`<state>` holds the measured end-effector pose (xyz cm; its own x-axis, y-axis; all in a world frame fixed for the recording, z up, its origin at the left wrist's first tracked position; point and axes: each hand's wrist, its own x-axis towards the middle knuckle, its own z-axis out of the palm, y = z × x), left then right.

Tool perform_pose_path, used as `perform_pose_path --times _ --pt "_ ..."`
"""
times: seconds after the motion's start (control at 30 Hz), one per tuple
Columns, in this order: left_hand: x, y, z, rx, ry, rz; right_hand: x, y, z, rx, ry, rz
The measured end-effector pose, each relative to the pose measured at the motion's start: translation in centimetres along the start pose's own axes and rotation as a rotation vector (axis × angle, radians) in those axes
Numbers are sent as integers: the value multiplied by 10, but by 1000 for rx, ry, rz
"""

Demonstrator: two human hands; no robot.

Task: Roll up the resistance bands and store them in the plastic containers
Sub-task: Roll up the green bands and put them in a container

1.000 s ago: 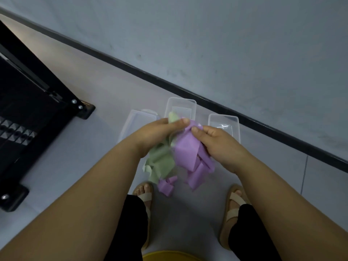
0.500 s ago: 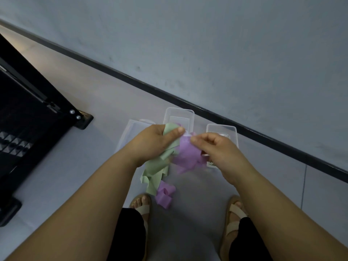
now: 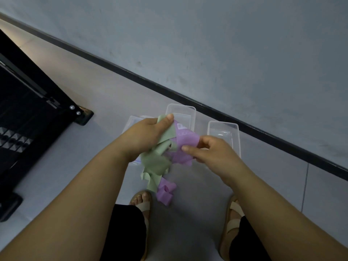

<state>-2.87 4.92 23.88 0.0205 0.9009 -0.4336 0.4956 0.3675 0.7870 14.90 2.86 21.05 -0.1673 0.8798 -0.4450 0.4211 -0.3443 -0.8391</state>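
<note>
— Where are the bands?
— Tangled between my hands: left hand [image 3: 148, 132] pinches the green band [image 3: 157, 162], right hand [image 3: 211, 149] grips the purple band [image 3: 185, 146], nearest the right container [image 3: 224, 127].

Green band [image 3: 156, 162], purple band [image 3: 185, 146], clear containers [image 3: 224, 132], black baseboard [image 3: 263, 132]
</note>
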Motion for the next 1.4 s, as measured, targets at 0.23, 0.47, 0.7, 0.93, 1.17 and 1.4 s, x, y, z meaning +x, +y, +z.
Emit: perform_pose_path --times 0.23,0.47,0.7,0.93,1.17,1.4 --pt "4 -11 -14 260 -10 -54 6 -1 -13 254 58 53" --pt "0 -7 -20 181 -63 22 16 7 -14 395 196 118" --pt "-7 -6 -32 96 -190 -10 22 7 -13 615 227 173" --pt "-10 -5 -40 -144 -208 116 24 12 -20 518 311 287" --pt "-13 -3 -24 -454 -513 263 19 18 -7 192 100 318" --pt "-8 -1 -17 -261 -274 92 21 16 -3 749 75 376"
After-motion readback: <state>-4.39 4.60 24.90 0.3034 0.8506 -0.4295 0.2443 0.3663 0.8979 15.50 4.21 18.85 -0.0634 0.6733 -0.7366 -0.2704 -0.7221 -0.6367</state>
